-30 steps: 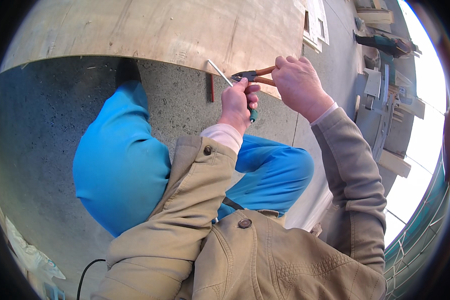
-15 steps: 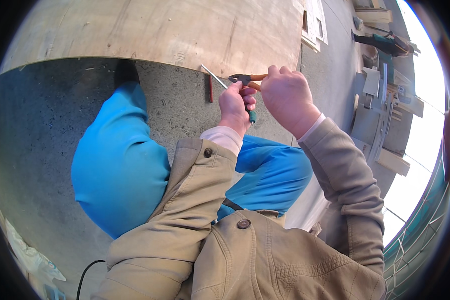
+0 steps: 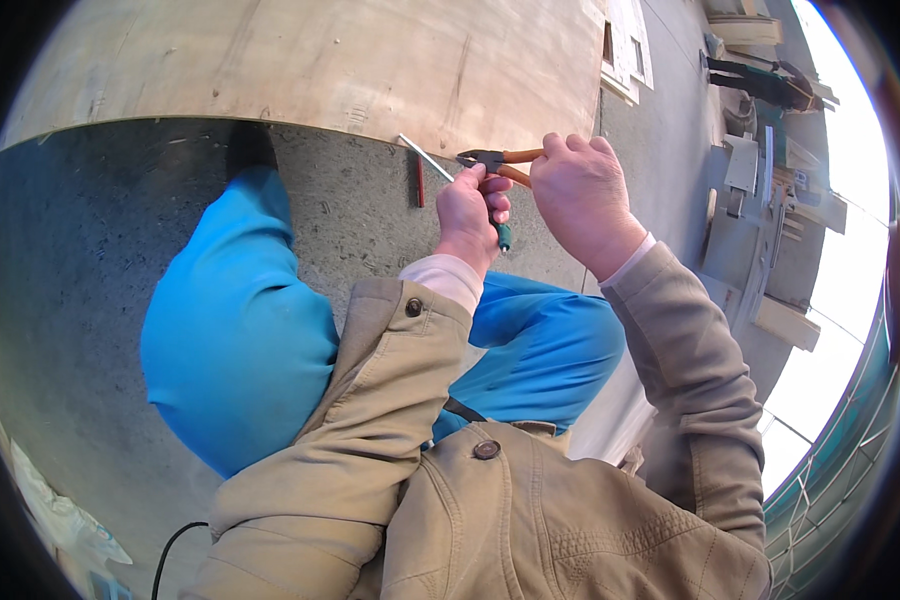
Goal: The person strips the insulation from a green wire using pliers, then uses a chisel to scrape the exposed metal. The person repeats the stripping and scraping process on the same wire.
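My left hand (image 3: 466, 208) is closed round a screwdriver; its green handle (image 3: 504, 237) sticks out below the fingers and its bare metal shaft (image 3: 425, 157) points up and left towards the board's edge. The left thumb also lies against the dark head of a pair of pliers (image 3: 484, 160). My right hand (image 3: 582, 195) grips the pliers by their orange handles (image 3: 521, 156), which stand spread apart. Both tools are just off the edge of a large plywood board (image 3: 300, 70). Whether anything sits between the pliers' jaws is too small to tell.
A thin dark-red stick (image 3: 420, 181) lies on the grey concrete floor (image 3: 350, 210) below the board edge. Cut white panels (image 3: 628, 50) lie beyond the board. At far right another person (image 3: 770, 85) is near scattered boards (image 3: 785, 320). A plastic bag (image 3: 65, 510) lies lower left.
The pliers' handles have spread a little wider, and my right hand has shifted slightly to the right. My left hand stays almost in place with the screwdriver.
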Motion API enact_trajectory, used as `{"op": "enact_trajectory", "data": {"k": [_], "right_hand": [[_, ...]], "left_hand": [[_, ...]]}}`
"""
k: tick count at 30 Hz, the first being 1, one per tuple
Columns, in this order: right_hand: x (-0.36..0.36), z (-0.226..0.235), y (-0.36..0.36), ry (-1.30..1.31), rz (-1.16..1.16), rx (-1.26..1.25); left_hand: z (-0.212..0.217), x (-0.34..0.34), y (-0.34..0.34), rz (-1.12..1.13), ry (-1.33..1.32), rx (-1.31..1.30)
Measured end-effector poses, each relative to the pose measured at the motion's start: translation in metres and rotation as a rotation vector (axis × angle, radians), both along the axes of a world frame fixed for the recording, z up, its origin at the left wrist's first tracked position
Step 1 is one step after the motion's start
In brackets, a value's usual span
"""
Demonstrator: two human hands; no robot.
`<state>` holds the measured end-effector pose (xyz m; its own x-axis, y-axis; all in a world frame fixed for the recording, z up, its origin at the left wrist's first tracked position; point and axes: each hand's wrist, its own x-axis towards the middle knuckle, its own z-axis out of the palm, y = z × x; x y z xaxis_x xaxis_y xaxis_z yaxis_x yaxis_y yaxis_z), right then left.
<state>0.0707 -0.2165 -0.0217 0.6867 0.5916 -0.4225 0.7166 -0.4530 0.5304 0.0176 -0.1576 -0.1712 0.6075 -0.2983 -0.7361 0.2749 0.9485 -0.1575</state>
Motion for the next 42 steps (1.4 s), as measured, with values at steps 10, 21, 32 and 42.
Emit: {"op": "enact_trajectory", "data": {"k": [10, 21, 32, 42], "right_hand": [[0.008, 0.004, -0.006, 0.044, 0.024, 0.006], [0.016, 0.008, -0.003, 0.098, 0.019, 0.037], [0.026, 0.006, -0.003, 0.102, 0.03, 0.036], [0.048, 0.005, -0.001, 0.125, 0.08, -0.062]], "left_hand": [[0.002, 0.001, 0.0, 0.002, -0.021, 0.006], [0.008, 0.002, 0.002, 0.002, -0.006, -0.002], [0.007, 0.003, 0.002, -0.007, -0.008, -0.012], [0.012, 0.006, 0.004, -0.008, -0.008, -0.012]]}}
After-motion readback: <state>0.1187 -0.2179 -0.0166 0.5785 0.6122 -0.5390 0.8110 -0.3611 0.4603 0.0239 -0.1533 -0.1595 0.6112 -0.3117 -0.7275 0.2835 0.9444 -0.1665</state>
